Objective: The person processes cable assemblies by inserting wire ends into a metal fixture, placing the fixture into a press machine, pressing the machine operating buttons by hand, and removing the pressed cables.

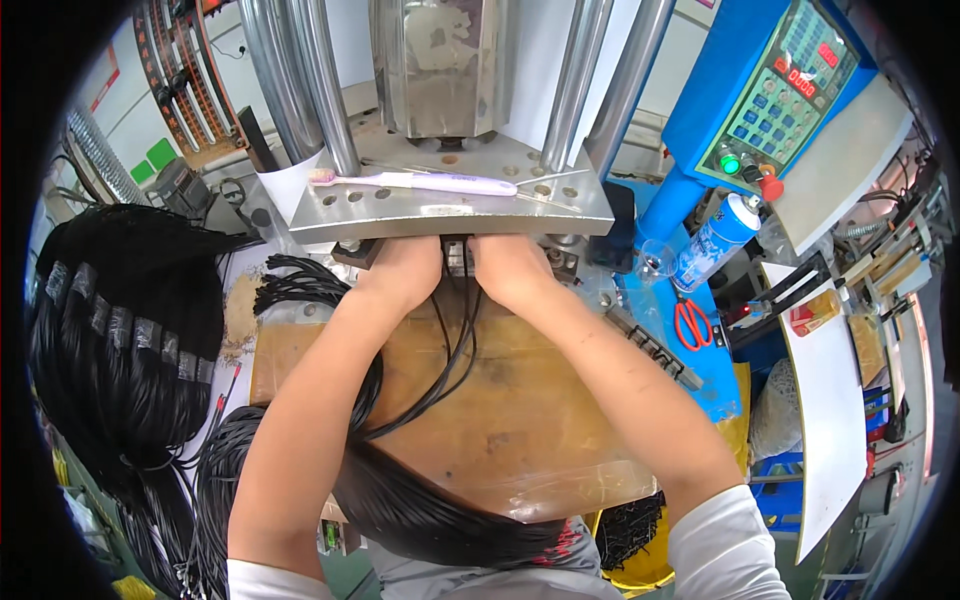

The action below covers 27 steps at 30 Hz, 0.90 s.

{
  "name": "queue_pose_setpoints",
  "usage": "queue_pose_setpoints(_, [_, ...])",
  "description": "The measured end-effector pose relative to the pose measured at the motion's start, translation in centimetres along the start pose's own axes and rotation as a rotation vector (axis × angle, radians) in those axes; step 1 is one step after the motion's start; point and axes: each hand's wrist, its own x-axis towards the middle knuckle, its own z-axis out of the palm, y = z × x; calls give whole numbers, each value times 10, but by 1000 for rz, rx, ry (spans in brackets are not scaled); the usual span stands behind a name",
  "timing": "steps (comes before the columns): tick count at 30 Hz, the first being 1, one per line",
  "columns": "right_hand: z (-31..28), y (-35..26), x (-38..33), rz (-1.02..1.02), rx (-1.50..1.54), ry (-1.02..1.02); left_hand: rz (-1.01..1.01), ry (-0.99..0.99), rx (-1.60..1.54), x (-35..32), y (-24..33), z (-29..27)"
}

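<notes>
Both forearms reach forward under the thick steel plate (440, 212) of a press. My left hand (405, 268) and my right hand (508, 268) sit side by side below its front edge, their fingers hidden beneath it. Between them, several thin black cables (462, 335) run up to a metal fixture (458, 258) under the plate. Whether either hand grips a cable, I cannot make out. The cables trail back over the amber work board (520, 400) to a thick black cable bundle (430, 510) at its near edge.
On the plate lies a toothbrush (430, 182). Large taped cable bundles (130, 350) fill the left. At right stand a blue control box (770, 90), a spray can (715, 240) and red-handled scissors (692, 325). A yellow bin (640, 570) with black pieces is at lower right.
</notes>
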Motion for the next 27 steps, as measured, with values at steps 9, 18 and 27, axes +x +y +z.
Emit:
queue_pose_setpoints(9, [11, 17, -9, -456, -173, 259, 186, 36, 22, -19, 11, 6])
queue_pose_setpoints(18, [1, 17, 15, -334, -9, 110, 18, -124, -144, 5, 15, -6])
queue_pose_setpoints(27, [-12, 48, -163, -407, 98, -96, 294, -27, -276, -146, 32, -61])
